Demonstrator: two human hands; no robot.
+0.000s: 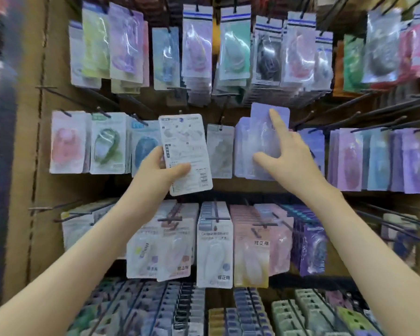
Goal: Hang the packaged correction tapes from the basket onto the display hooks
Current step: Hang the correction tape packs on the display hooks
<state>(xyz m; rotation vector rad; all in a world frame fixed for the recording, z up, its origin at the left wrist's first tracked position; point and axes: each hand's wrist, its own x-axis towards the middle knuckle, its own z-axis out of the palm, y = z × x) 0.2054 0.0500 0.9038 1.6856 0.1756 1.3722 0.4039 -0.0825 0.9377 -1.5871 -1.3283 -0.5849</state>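
Hook wall [40, 146]; left hand [166, 172] grips white package's [183, 139] lower half.

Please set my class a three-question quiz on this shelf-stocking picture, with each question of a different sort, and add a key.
1. True or false: the left hand holds the white package with its barcode facing the camera.
2. What colour is the raised package that the right hand touches? A green, B lilac, C red.
3. Fill in: the right hand's ____ finger points up.
Key: 1 true; 2 B; 3 index.
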